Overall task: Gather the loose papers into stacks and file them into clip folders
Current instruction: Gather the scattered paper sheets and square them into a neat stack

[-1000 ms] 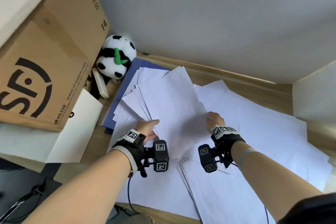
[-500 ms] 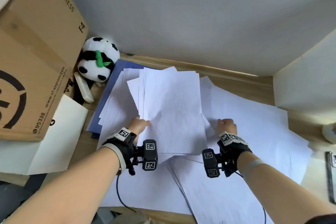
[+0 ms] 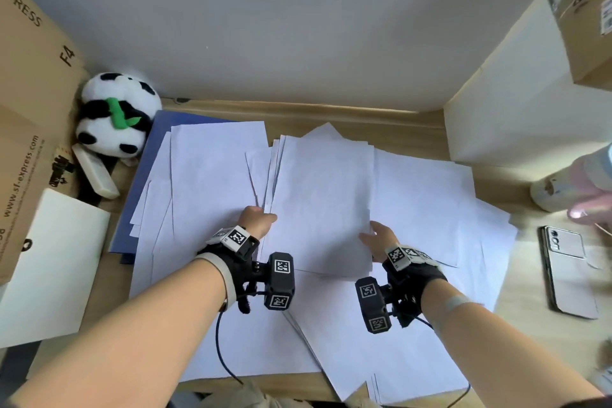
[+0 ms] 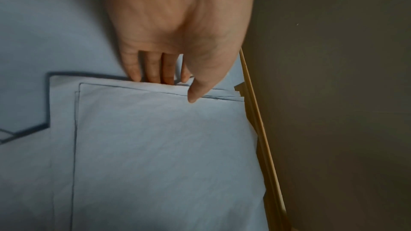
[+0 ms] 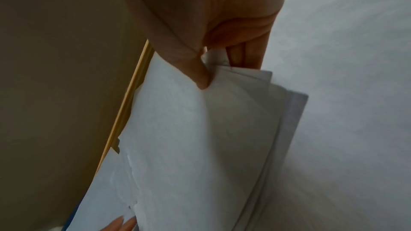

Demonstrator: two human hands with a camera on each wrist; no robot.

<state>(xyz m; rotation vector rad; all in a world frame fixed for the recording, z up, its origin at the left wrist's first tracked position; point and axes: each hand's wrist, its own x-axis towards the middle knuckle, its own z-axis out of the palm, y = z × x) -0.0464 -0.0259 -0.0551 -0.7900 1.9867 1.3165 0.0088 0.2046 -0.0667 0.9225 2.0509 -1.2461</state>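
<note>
A stack of white papers (image 3: 323,205) is held between both hands, slightly raised over the loose sheets (image 3: 430,195) that cover the wooden desk. My left hand (image 3: 260,220) grips its left edge; the left wrist view shows my left hand (image 4: 173,87) with the thumb on top of the stack (image 4: 166,155) and the fingers beneath. My right hand (image 3: 376,237) pinches the lower right corner. In the right wrist view my right hand (image 5: 220,71) has the thumb pressed on the stack (image 5: 200,138). A blue folder (image 3: 159,149) lies partly under papers at the left.
A panda plush (image 3: 116,116) and a cardboard box (image 3: 29,103) stand at the back left, with a white sheet (image 3: 49,262) in front. At the right are a white box (image 3: 516,103), a bottle (image 3: 576,182) and a phone (image 3: 569,272). The wall (image 3: 298,26) is close behind.
The stack has shifted right and turned squarer to the desk. My right hand, beside the stack half a second ago, now pinches its right corner. The left hand keeps its grip.
</note>
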